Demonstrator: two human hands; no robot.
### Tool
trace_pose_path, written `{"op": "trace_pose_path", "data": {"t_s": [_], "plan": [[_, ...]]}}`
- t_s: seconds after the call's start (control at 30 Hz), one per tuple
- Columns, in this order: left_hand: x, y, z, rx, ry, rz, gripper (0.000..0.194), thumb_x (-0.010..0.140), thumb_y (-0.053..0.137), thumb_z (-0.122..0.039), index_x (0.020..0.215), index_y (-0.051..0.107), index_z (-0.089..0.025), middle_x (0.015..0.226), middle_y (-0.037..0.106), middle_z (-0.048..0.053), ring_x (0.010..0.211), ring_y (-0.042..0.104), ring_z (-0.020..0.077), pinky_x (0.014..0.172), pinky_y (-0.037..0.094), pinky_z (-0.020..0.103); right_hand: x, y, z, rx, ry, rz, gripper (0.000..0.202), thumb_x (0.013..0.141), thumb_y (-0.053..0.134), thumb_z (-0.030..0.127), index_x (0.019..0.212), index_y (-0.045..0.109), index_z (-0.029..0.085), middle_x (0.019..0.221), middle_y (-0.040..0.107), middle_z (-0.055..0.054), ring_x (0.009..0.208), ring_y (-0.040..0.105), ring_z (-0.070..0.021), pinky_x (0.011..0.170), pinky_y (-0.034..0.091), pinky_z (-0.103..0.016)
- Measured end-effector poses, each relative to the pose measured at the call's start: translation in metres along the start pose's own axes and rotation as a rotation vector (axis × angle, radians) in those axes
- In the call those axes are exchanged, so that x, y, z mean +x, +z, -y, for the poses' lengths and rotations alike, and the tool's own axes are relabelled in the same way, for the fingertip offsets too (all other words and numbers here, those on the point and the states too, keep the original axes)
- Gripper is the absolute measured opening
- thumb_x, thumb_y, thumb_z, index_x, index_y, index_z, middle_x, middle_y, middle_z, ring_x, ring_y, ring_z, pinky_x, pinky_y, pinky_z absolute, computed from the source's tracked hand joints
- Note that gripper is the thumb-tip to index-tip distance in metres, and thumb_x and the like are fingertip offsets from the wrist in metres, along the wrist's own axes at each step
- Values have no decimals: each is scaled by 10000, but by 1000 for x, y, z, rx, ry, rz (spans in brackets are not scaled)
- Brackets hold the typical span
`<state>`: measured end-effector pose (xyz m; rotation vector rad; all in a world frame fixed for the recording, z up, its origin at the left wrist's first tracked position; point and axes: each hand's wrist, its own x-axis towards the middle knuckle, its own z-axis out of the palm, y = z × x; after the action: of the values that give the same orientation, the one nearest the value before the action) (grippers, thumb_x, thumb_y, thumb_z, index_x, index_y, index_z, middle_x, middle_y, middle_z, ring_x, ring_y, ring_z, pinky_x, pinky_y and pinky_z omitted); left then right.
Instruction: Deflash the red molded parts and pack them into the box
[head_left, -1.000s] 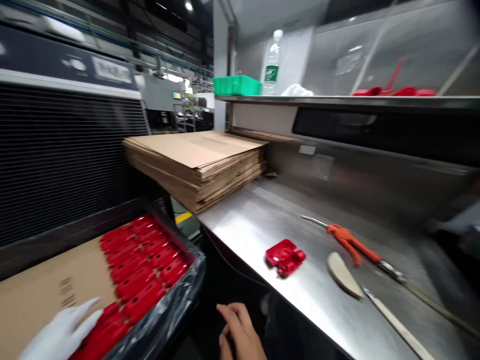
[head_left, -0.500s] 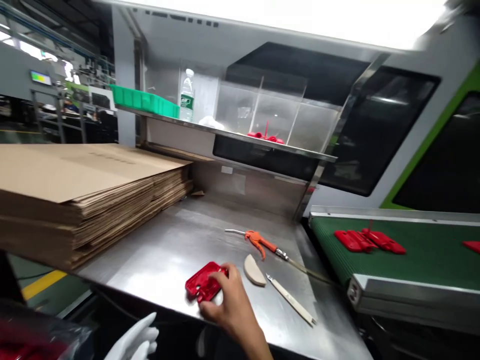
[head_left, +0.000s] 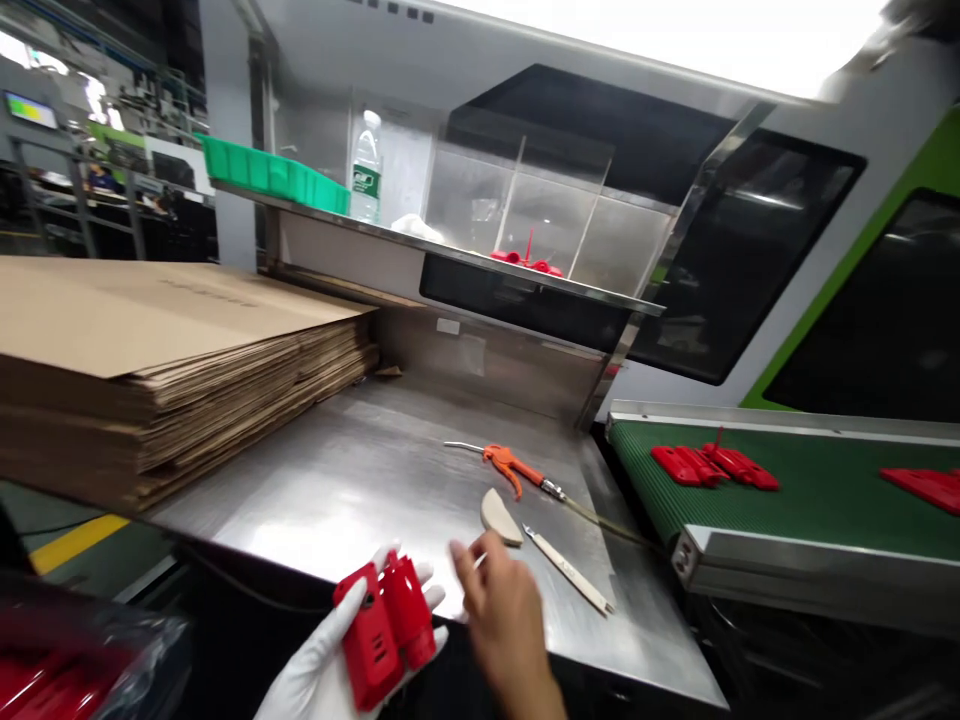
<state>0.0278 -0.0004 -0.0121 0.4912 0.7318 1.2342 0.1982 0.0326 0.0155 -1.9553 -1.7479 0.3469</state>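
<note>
My left hand (head_left: 319,660), in a white glove, holds a red plastic moulded part (head_left: 373,637) above the bench's front edge. Its thumb lies over the part and the gloved fingers support it from behind. The part has a flat slotted half and a rounded, tube-like half side by side. My bare right hand (head_left: 506,615) is just right of the part and apart from it, fingers bent and slightly spread, with nothing visible in them. Closest to it are a beige half-moon pad (head_left: 500,517) and a pale-handled trimming knife (head_left: 568,570) on the metal bench (head_left: 360,460).
An orange air blow gun (head_left: 514,466) with its hose lies behind the pad. Stacked cardboard (head_left: 225,400) occupies the left. Red parts (head_left: 712,466) sit on the green conveyor (head_left: 810,500) at right. A shelf holds a green tray (head_left: 274,175) and bottle (head_left: 366,170). Bagged red parts (head_left: 60,680) are lower left.
The red part has passed from my right hand to my gloved left hand, which rose and moved right. My right hand has let go and shifted right. The view has tilted slightly.
</note>
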Motion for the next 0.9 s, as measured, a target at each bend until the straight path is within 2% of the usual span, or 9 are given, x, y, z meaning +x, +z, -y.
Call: {"op": "trace_pose_path", "data": {"t_s": [0.1,0.17,0.27,0.33,0.5,0.63,0.7,0.83,0.9], "plan": [[-7,14,-2,-134,-26,-14,686,886,698,-326,1503,421,-212,1351,663,228,1159,676,416,976,521,667,37,-15,-22,-208,87,-87,350,1047,413,439,1186,597,176,1113,685,-114,1015,661,-262,821,468,-373],[-13,22,-4,-214,-44,-17,727,885,687,-326,1530,385,-181,1253,709,256,1084,703,460,931,517,707,58,-13,-30,-314,80,-75,316,989,574,386,1198,613,153,1248,631,-121,1129,614,-260,940,486,-442],[-21,32,-6,-256,-121,4,686,920,637,-371,1537,385,-208,1027,763,186,909,743,376,853,555,625,67,1,-31,-392,23,-55,264,963,630,350,1138,655,155,1226,641,-87,1133,605,-232,997,485,-463],[-21,34,-3,-287,-199,42,688,925,633,-378,1540,370,-216,946,749,144,818,729,305,790,568,518,61,9,-31,-400,-19,-73,305,986,591,354,1226,640,172,1214,642,-85,1125,602,-235,989,483,-452],[-15,27,13,-341,-327,95,587,928,596,-476,1412,511,-154,909,711,115,728,673,245,685,521,393,40,-2,-61,-362,18,-195,603,980,561,440,1489,458,134,1384,519,-207,1221,506,-363,1015,413,-503],[-17,25,19,-267,-351,187,585,911,525,-618,1265,643,-168,908,707,115,734,671,255,729,509,400,35,-26,-106,-282,112,-208,261,966,572,323,1111,654,123,1165,607,-161,1132,543,-331,980,408,-525],[-19,24,19,-213,-328,255,646,904,455,-684,1268,654,-188,935,715,125,757,682,278,770,507,429,30,-34,-119,-186,92,-183,175,986,519,308,960,608,160,1023,632,-89,1010,588,-257,914,449,-448],[-17,22,19,-154,-296,364,781,884,310,-771,1335,624,-216,959,721,124,797,691,310,811,502,464,1,-43,-112,78,9,-142,272,1055,311,430,1085,474,214,824,624,-10,746,613,-173,715,494,-299],[-15,22,18,-169,-295,377,813,874,287,-791,1335,621,-210,966,719,121,790,685,304,793,508,459,-24,-45,-97,216,-36,-86,373,1050,299,526,1230,455,238,860,645,-3,780,644,-157,709,520,-254]]}}
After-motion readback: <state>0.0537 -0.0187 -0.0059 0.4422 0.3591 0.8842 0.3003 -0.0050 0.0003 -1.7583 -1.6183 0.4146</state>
